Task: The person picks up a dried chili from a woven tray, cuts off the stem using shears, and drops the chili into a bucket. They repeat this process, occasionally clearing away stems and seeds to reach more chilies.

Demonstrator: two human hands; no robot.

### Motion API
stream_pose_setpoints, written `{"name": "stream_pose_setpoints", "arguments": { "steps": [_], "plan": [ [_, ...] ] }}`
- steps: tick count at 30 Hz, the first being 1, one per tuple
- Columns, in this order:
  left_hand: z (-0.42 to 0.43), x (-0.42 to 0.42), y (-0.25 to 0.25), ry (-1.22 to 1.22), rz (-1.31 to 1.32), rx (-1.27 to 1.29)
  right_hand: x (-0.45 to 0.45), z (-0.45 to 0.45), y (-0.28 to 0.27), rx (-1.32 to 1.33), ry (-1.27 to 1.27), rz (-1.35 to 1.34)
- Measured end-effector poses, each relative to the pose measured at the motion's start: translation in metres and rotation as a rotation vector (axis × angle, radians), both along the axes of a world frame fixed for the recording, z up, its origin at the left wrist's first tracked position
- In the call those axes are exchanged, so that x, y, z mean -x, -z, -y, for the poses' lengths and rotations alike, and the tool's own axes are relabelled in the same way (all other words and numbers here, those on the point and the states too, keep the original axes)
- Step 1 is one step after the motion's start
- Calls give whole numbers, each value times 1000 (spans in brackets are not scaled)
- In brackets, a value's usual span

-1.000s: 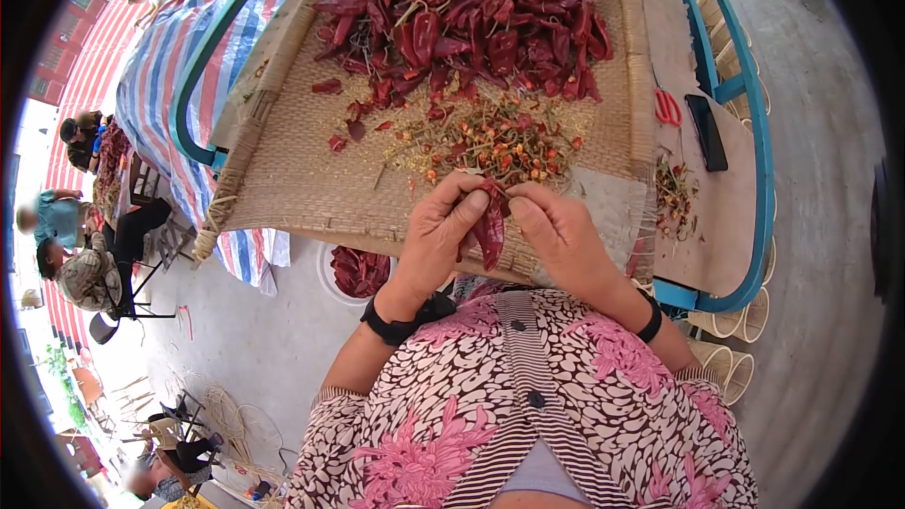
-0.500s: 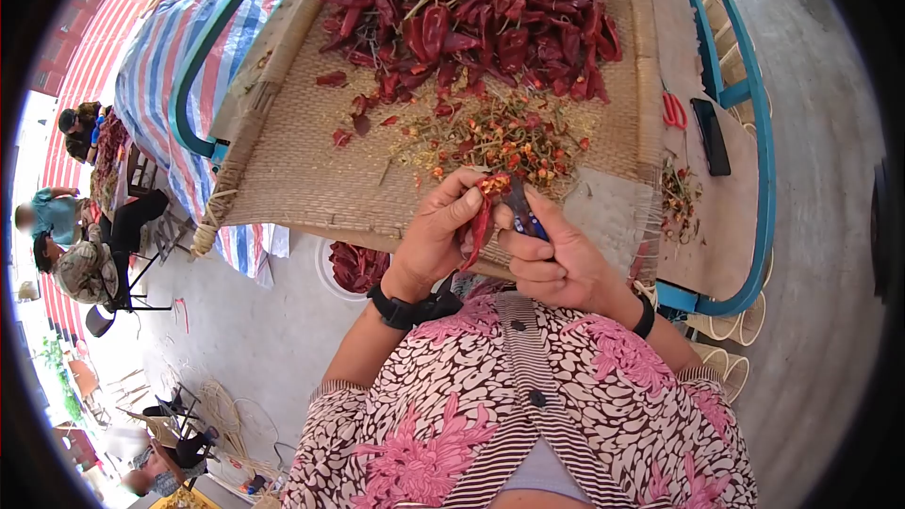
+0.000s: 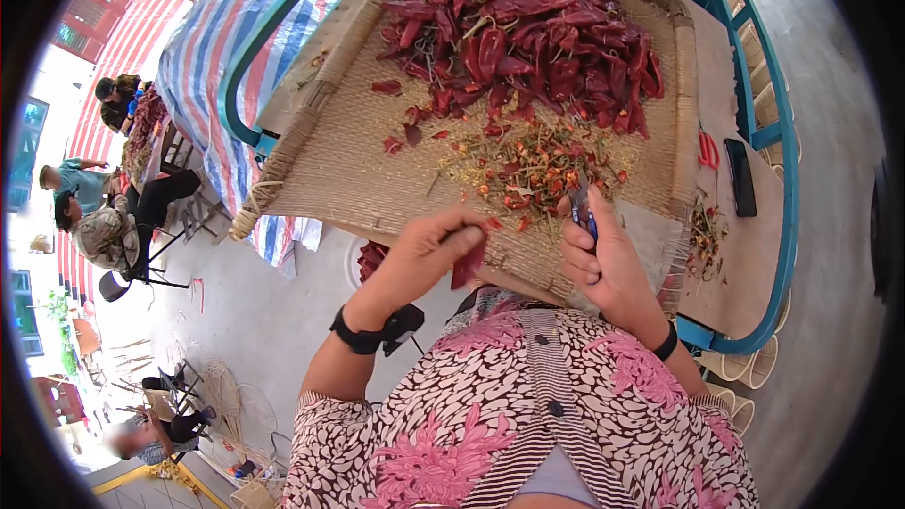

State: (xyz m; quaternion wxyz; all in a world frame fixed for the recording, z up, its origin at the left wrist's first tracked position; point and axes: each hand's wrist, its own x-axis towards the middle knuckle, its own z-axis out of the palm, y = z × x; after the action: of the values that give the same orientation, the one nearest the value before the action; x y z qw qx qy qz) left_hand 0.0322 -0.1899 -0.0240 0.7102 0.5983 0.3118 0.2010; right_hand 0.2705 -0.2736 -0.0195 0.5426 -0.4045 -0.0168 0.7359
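My left hand (image 3: 426, 250) is closed on a dried red chili pepper (image 3: 468, 262), just off the front edge of a woven tray (image 3: 344, 170). Away to its right, my right hand (image 3: 605, 254) grips small clippers (image 3: 582, 205) with dark blades and blue handles. The blade tips are over a heap of cut stems and seeds (image 3: 537, 168) on the tray. Whole dried red chilies (image 3: 528, 47) form a large pile at the tray's far side.
A round container (image 3: 353, 269) with red chilies stands on the floor, partly hidden by my left hand. Red-handled scissors (image 3: 708, 151) and a black phone (image 3: 740, 177) lie right of the tray. Teal metal rails (image 3: 784, 226) frame the surface. Several people sit at the left.
My hands have separated: the left moved left with the pepper, the right moved forward and right with the clippers. The clippers no longer touch the pepper. The whole view has shifted.
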Motion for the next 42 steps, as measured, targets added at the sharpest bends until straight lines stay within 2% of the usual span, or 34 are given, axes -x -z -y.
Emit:
{"name": "stream_pose_setpoints", "arguments": {
  "steps": [2,6,7,10,13,16,19,22,23,26,28,29,31,35,38,42],
  "plan": [
    [-9,10,-9,-110,-150,25,-6,-5,8,11,2,-82],
    [-23,16,-12,-179,-1,83,-15,-11,23,-15,135,-172],
    [-25,16,-12,-175,0,124,-19,-12,23,10,158,-264],
    [-27,11,-11,-159,-3,213,-16,-11,19,16,-18,12],
    [-29,4,-1,-80,132,387,1,-10,-7,-220,-290,497],
    [-27,-5,-4,-63,207,504,7,-14,-11,-238,-254,539],
    [-28,-7,-7,-89,216,563,-8,-15,-3,-52,-96,-230],
    [-51,8,-17,-32,67,393,-12,-9,6,95,-78,-230],
    [-59,12,-30,-79,-209,176,-13,-8,7,69,-90,-296],
    [-99,22,-26,-231,-595,-699,-21,-8,24,149,-60,-462],
    [-141,27,-26,-187,-991,-758,-10,-9,10,111,-55,-109],
    [-159,27,-19,-199,-1047,-850,-6,-9,3,92,-51,69],
    [-190,27,6,-225,-1158,-1033,-6,-8,-2,77,-100,74],
    [-225,17,49,-229,-1063,-1247,-6,-5,-7,-8,-250,50],
    [-245,15,73,-129,-1082,-1298,-6,-3,-5,1,-281,74],
    [-237,14,68,-298,-988,-1279,-10,-1,-5,-3,-199,98]
  ]
}}
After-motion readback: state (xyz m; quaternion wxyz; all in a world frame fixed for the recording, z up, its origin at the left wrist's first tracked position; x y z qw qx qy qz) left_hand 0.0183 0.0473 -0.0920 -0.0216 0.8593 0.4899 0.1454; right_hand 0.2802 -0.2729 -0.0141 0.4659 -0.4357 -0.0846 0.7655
